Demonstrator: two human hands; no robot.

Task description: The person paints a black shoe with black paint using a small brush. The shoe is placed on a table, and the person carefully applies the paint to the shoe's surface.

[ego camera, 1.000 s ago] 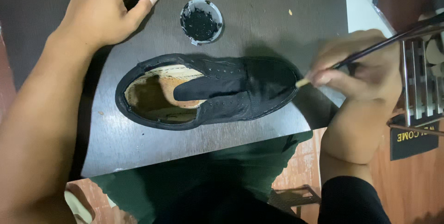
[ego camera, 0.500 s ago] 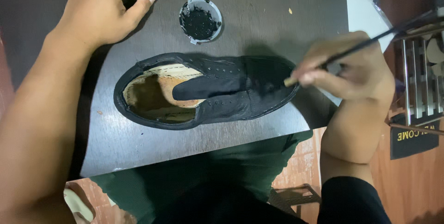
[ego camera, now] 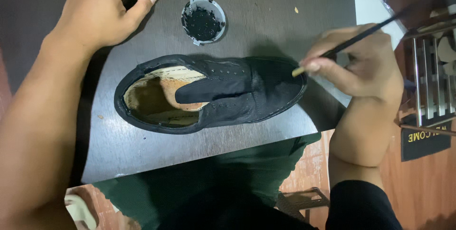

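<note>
Head view, looking straight down: at the far left the left hand rests on the dark counter, its fingers curled over a small dark thing that is mostly hidden — whether it grips it or only covers it I cannot tell. Just right of that hand sits a small round tin of black polish, open, apart from the shoe. Below it, in the middle of the counter, lies a black shoe on its sole, heel to the left, toe to the right, the tongue folded back over a tan insole. At the toe the right hand is closed in a pinch on a thin dark brush — its pale tip touches the edge of the toe cap.
</note>
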